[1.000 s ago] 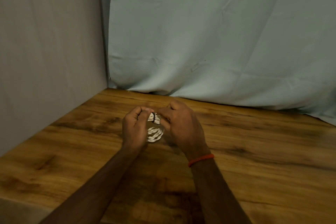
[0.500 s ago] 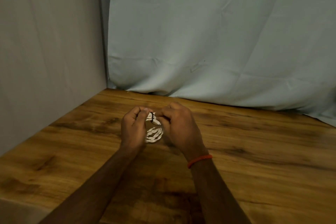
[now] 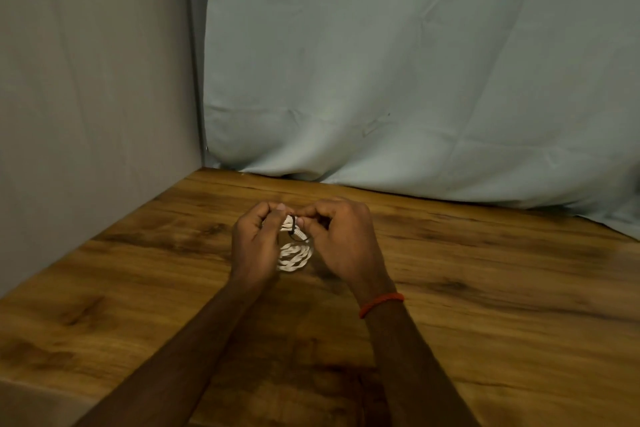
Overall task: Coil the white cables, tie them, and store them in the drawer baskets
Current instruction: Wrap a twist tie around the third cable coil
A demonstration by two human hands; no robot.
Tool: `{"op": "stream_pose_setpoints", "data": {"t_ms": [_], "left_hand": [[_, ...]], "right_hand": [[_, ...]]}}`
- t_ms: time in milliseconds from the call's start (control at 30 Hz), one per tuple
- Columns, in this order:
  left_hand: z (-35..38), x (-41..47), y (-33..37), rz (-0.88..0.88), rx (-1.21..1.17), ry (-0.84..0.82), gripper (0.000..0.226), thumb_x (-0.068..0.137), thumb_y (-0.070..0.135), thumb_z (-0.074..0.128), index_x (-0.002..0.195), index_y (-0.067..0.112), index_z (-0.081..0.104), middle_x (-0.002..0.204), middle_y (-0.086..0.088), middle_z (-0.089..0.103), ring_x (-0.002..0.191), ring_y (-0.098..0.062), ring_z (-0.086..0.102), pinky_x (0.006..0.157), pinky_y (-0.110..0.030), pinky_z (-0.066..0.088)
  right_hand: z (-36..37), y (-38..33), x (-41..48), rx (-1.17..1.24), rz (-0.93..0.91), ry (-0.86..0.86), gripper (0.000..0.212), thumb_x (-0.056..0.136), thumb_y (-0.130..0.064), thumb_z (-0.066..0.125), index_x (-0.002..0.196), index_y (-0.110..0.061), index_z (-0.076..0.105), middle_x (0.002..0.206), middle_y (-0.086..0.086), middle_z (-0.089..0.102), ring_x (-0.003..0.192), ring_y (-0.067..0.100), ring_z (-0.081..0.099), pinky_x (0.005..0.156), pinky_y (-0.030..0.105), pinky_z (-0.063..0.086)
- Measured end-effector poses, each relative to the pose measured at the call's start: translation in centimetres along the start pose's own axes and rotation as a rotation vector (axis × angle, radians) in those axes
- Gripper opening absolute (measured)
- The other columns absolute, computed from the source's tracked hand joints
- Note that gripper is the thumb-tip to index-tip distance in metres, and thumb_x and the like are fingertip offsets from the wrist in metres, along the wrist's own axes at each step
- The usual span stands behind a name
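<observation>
Wooden table [image 3: 485, 288], left hand [image 3: 254, 246], right hand [image 3: 346, 243] still pinching coiled white cable [image 3: 294, 255]

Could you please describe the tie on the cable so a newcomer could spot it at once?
Start at the wooden table, where the left hand and right hand meet around a small coil of white cable. At the coil's top, between the hands, a thin band wraps the strands; it is the only dark thing against the white cable.
</observation>
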State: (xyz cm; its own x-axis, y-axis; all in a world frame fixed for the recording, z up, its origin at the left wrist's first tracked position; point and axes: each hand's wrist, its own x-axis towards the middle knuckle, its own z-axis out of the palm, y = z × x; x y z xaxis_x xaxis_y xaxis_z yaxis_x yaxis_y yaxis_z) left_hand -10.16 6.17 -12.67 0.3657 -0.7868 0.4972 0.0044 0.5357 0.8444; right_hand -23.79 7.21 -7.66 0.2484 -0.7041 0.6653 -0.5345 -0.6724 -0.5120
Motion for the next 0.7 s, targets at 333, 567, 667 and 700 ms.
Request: {"op": "stream_pose_setpoints", "data": {"t_ms": [333,567,667,700], "left_hand": [[-0.06,-0.39,0.01,0.044,0.088,-0.099,0.011,0.080,0.019,0.065,0.089,0.014,0.069,0.090,-0.003,0.074,0.085,-0.022,0.070,0.074,-0.034,0.056],[-0.09,-0.14,0.05,0.025,0.055,-0.055,0.010,0.081,0.020,0.064,0.090,0.021,0.069,0.089,0.003,0.072,0.062,-0.002,0.056,0.060,-0.026,0.043],[-0.10,-0.10,-0.06,0.036,0.059,-0.038,0.012,0.080,0.019,0.065,0.091,0.019,0.070,0.093,0.000,0.073,0.075,-0.012,0.064,0.067,-0.033,0.050],[-0.13,-0.09,-0.08,0.045,0.062,-0.035,0.013,0.080,0.018,0.065,0.092,0.017,0.070,0.095,-0.002,0.073,0.082,-0.017,0.067,0.072,-0.038,0.053]], "right_hand": [[-0.16,0.66,0.17,0.339,0.341,0.064,0.012,0.077,-0.015,0.084,0.086,-0.018,0.077,0.071,-0.004,0.074,0.066,0.004,0.070,0.063,0.021,0.057],[-0.68,0.01,0.08,0.595,0.422,0.034,0.026,0.070,-0.005,0.088,0.082,-0.009,0.066,0.067,0.007,0.071,0.054,0.008,0.064,0.048,0.019,0.048],[-0.60,0.05,0.14,0.552,0.430,0.043,0.021,0.070,-0.006,0.088,0.075,-0.010,0.069,0.059,-0.001,0.066,0.052,0.010,0.061,0.048,0.021,0.051],[-0.59,0.05,0.17,0.541,0.433,0.036,0.019,0.071,-0.006,0.088,0.075,-0.012,0.070,0.060,0.000,0.067,0.053,0.011,0.062,0.049,0.021,0.052]]}}
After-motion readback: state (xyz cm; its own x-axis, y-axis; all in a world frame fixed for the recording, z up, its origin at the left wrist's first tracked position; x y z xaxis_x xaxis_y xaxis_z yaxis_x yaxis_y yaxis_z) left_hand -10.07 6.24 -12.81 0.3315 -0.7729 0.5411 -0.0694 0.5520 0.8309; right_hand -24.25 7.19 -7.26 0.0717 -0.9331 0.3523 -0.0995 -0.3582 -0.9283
